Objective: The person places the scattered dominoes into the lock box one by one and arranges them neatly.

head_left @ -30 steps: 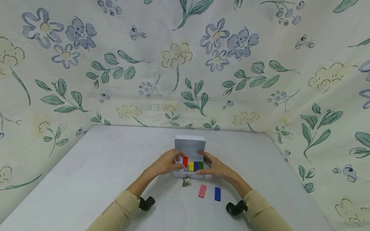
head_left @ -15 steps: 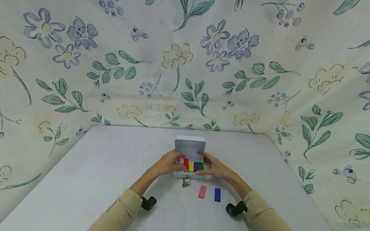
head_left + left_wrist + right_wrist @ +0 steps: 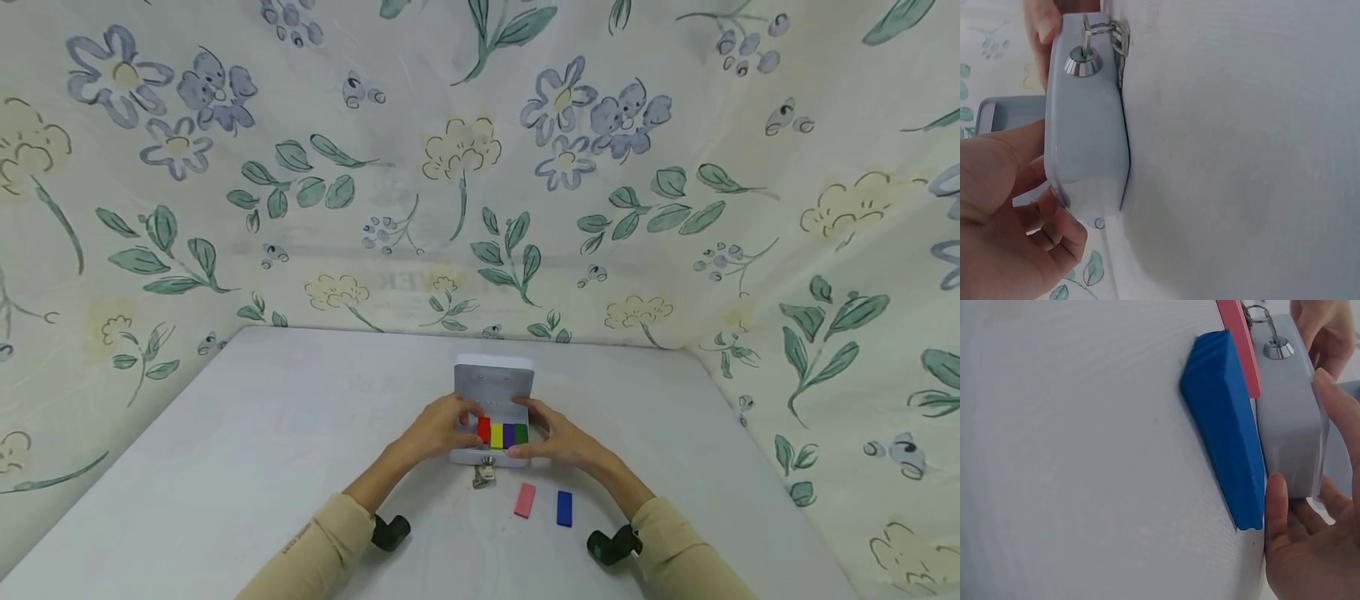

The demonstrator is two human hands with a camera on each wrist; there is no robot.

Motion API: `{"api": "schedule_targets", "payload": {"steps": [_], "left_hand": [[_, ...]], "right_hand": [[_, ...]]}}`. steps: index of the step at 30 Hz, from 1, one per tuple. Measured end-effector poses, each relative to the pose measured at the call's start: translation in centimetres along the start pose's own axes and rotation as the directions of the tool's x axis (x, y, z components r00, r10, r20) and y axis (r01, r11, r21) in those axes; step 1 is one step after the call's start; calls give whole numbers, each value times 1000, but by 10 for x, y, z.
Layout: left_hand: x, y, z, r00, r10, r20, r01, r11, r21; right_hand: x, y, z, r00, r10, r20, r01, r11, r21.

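A small grey metal cash box stands with its lid raised and a key in its front lock. Inside, yellow, purple and green blocks lie side by side. My left hand reaches over the box's left rim and pinches a red block at its two ends, right beside the yellow one. In the left wrist view the box wall hides the blocks. My right hand grips the box's right side, thumb along the front rim, other fingers around the outer wall.
A pink block and a blue block lie on the white table in front of the box. Spare keys hang from the lock on a ring. A floral cloth rises behind the table.
My left hand has moved slightly right and toward me, bringing the red block down beside the yellow one. The right hand keeps its hold on the box.
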State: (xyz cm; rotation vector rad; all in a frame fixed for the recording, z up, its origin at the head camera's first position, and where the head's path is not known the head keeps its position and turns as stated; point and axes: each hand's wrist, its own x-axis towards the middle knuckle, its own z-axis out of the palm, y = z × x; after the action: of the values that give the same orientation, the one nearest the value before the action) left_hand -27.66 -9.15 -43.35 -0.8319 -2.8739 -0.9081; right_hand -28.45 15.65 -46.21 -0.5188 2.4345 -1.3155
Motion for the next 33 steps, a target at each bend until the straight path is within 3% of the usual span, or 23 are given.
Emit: {"api": "schedule_targets", "payload": {"steps": [25,33], "left_hand": [[6,-1,8,999,18,-38,-16,998,53],[8,-2,12,999,-4,-48,8,997,74]], "right_hand": [[0,-2,-2,1000,3,0,-3,1000,-2],[1,-1,-3,1000,-3,4,3,1000,2]]}}
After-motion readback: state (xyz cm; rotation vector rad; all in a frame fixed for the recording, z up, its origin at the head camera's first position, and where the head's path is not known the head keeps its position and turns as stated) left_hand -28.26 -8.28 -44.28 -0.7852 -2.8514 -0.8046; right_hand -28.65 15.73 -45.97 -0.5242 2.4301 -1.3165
